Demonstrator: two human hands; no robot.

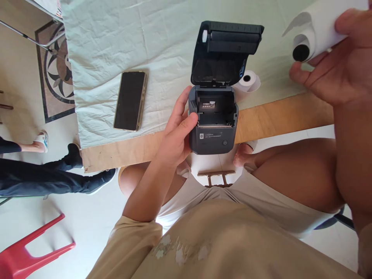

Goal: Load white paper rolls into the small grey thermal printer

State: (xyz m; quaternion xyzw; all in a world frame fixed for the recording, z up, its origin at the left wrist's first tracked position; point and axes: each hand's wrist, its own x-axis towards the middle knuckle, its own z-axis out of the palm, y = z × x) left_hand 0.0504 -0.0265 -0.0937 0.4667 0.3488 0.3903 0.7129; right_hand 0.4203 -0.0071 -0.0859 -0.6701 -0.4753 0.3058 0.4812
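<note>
A small black label printer (pixel 215 133) is gripped at its left side by my left hand (pixel 181 131), thumb on the front and fingers behind. Its lid (pixel 226 42) stands swung up, so the bare paper bay shows. Up at the right, my right hand (pixel 334 58) holds a partly unrolled roll of white paper (pixel 322 29) with a dark core end facing left. Another small white paper roll (pixel 250 80) rests on the cloth just behind the printer, partly hidden by it.
A phone (pixel 130 100) lies screen up on the pale green cloth (pixel 162 46), left of the printer. The table's wooden edge (pixel 116 151) runs along the front. At left are another person's legs (pixel 43 176) and a red plastic stool (pixel 31 252).
</note>
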